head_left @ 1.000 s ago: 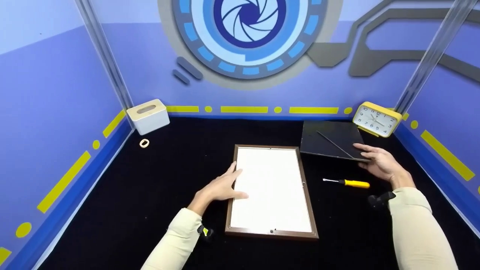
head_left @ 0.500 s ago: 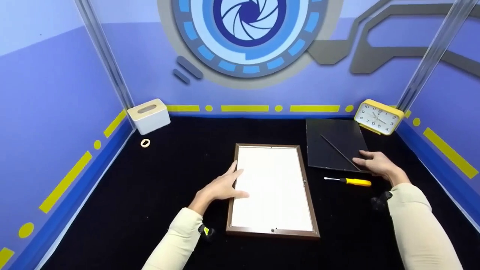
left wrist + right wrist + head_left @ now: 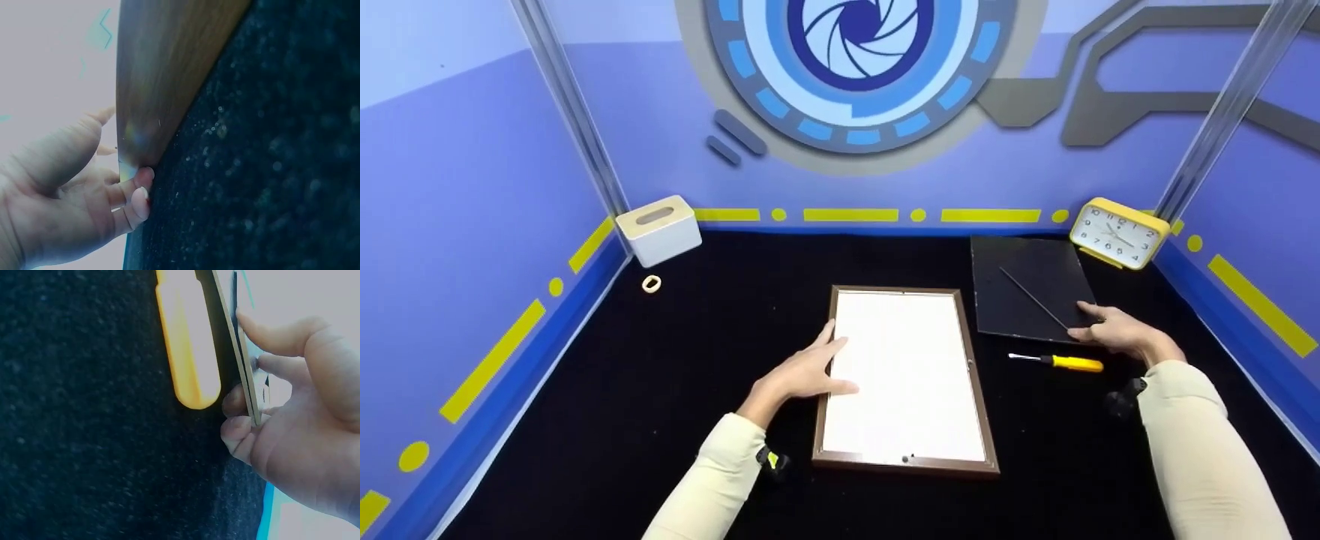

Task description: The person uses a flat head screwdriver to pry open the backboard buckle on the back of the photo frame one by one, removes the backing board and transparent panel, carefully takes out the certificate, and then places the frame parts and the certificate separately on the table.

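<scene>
A brown picture frame with a white panel inside lies on the black cloth in front of me. My left hand rests on its left side, thumb and forefinger spread over the white panel. In the left wrist view, other fingertips touch the outer side of the frame. My right hand pinches the near right corner of a black backing board with a thin diagonal strip. The right wrist view has the thumb on one face and fingers behind the board's edge.
A yellow-handled screwdriver lies just in front of the board. Behind stands a yellow alarm clock. At the back left are a white tissue box and a small beige ring. Walls bound the back and sides.
The board's near edge has come down and towards me, and the board now lies flatter. My right hand went with it, its thumb now on top. The left hand and frame stayed put.
</scene>
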### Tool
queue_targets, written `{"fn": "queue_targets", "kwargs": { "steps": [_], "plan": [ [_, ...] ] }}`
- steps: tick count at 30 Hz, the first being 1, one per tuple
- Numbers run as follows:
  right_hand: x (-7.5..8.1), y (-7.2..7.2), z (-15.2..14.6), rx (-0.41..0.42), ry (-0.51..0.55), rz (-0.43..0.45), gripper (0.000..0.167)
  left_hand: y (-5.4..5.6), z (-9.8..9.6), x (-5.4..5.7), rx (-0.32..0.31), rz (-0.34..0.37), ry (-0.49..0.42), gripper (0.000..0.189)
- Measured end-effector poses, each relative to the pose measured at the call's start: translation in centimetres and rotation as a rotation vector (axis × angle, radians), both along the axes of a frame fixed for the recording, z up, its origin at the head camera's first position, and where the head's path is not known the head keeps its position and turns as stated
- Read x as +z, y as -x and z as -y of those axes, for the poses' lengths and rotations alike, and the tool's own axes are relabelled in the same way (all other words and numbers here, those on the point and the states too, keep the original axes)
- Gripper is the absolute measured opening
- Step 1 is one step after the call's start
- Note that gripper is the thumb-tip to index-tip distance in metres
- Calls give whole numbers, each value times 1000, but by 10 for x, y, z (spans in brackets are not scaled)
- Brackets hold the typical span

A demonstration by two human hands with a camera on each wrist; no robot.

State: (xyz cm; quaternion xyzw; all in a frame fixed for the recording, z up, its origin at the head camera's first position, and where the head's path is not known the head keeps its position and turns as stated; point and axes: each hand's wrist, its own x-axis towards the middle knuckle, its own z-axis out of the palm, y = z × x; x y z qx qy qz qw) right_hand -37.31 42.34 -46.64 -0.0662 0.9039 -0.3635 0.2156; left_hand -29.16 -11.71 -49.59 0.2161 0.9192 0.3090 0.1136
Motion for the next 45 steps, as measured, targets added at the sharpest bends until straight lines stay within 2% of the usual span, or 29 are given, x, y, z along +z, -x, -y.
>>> {"fn": "queue_targets", "kwargs": {
  "steps": [5, 12, 20, 27, 31, 33, 38, 45],
  "plan": [
    [-5, 1, -2, -6, -28, 20, 97, -1, 0, -1, -2, 19, -7, 97],
    [-3, 5, -3, 0, -4, 31, 96, 0, 1, 0, -4, -7, -6, 96],
    [-10, 1, -17, 13, 125, 53, 98, 1, 1, -3, -18, 2, -20, 96],
    [-11, -2, -24, -4, 216, 116, 102, -1, 0, -5, -22, 20, -46, 97],
    [-5, 0, -22, 11, 147, 130, 102, -1, -1, -5, -19, 26, -52, 97],
    [-3, 1, -20, 24, 68, 99, 100, -1, -1, -5, -15, 35, -55, 97],
    [-1, 4, -10, 46, -111, -49, 99, 0, -1, -4, -11, 40, -55, 97],
    [3, 7, 0, 30, -248, -78, 93, 1, 0, -4, -10, 21, -38, 98]
  ]
}}
